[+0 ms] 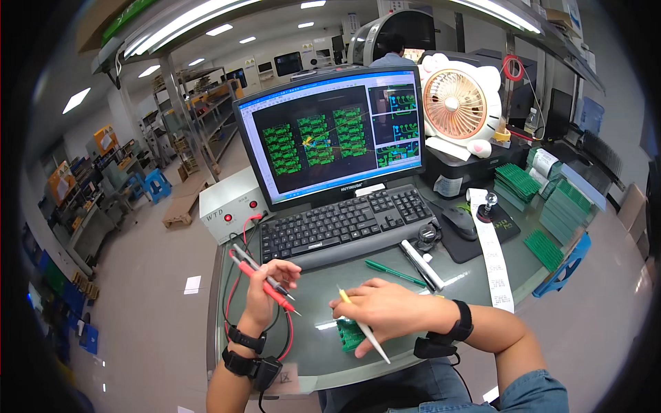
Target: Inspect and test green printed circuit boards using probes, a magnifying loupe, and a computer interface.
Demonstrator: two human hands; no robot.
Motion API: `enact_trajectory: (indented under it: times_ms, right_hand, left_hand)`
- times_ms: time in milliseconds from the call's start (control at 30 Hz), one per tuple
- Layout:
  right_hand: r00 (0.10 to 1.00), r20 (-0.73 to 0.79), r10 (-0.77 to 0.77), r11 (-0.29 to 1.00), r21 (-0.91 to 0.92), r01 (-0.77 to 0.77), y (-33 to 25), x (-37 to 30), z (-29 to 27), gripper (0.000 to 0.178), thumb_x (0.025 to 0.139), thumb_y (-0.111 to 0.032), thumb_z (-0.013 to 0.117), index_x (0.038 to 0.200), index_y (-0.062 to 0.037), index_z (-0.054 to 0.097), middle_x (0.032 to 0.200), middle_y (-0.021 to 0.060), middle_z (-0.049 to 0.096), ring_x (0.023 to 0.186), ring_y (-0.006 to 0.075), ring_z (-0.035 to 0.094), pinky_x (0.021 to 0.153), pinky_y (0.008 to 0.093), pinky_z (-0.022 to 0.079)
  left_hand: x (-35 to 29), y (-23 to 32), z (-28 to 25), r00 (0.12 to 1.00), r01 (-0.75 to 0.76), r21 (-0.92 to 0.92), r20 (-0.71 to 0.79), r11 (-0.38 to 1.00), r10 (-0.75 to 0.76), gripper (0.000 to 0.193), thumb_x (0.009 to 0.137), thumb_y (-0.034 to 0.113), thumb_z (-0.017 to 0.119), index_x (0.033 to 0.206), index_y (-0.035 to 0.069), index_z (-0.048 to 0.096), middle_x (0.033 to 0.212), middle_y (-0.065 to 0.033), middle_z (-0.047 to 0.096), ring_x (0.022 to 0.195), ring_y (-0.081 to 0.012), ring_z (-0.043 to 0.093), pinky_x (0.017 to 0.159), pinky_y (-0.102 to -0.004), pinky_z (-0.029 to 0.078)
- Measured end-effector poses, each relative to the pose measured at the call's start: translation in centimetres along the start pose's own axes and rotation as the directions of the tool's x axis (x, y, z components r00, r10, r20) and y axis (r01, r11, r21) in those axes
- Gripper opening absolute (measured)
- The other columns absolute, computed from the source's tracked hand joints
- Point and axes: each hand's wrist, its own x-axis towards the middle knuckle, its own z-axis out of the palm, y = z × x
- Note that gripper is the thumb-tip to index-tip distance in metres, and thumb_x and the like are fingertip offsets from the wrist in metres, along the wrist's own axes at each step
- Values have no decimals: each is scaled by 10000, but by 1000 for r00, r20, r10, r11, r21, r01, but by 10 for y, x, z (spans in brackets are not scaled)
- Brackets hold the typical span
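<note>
my left hand (pixel 265 292) has its fingers curled together around two test probes, one red (pixel 265 283) and one grey (pixel 260 268), both held like chopsticks with their tips pointing toward the green circuit board (pixel 351 335). red and black leads trail from the probes past my wrist. my right hand (pixel 389 310) lies palm down on that board, fingers closed on a white pen with a yellow tip (pixel 363 325), which crosses the board at a slant. the board rests flat on the glass desk (pixel 310 344), just in front of my body. beyond the board lies a green pen (pixel 394 273), then a black keyboard (pixel 348 224). further beyond the board stands a monitor (pixel 330 134) showing green board layouts. right of the monitor is a small pink fan (pixel 458 103). stacks of green boards (pixel 551 206) sit far right of the board.
</note>
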Motion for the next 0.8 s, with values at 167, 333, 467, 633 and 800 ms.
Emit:
enact_trajectory:
  times_ms: [167, 333, 467, 633, 800]
  right_hand:
    - [990, 106, 90, 986, -147, -74, -11, 12, 0, 653, 681, -464, 780, 1139, -81, 513, 1374, 121, 510, 1198, 294, 532, 937, 429, 419]
    - [998, 22, 63, 992, -108, -61, -24, 6, -21, 611, 724, -399, 782, 1179, -86, 522, 1386, 133, 501, 1181, 312, 550, 917, 429, 446]
    - [930, -365, -32, 960, 248, 130, -20, 1, -47, 546, 738, -346, 800, 1166, -120, 549, 1407, 169, 479, 1156, 346, 571, 896, 428, 479]
    - [922, -375, 95, 776, 609, 168, -7, 2, -41, 520, 707, -316, 846, 980, -37, 504, 1440, 199, 438, 1242, 355, 521, 975, 420, 452]
    - [945, -322, 57, 862, 493, 116, 12, 1, -7, 600, 700, -345, 845, 1080, -15, 518, 1378, 161, 504, 1212, 342, 528, 962, 411, 441]
  left_hand:
    - [-14, 2, 1, 999, -18, -68, -30, 998, 16, 608, 937, 477, 231, 923, -8, 599, 781, -72, 585, 717, -128, 505, 676, -260, 398]
    - [-20, -5, -2, 1000, -21, -137, 8, 990, 22, 607, 937, 480, 228, 906, -5, 591, 771, -69, 581, 709, -121, 502, 664, -247, 393]
    - [-23, 7, 7, 996, -45, -171, 69, 984, 57, 622, 930, 503, 235, 916, -12, 584, 778, -97, 593, 721, -181, 557, 717, -300, 435]
    - [-13, 24, 17, 896, 14, -407, 410, 913, 169, 627, 919, 515, 256, 940, -26, 572, 827, -159, 617, 793, -280, 619, 838, -391, 459]
    - [-18, 16, 8, 820, 184, -251, 573, 950, -7, 631, 912, 532, 278, 945, -25, 575, 834, -137, 617, 783, -230, 586, 785, -352, 453]
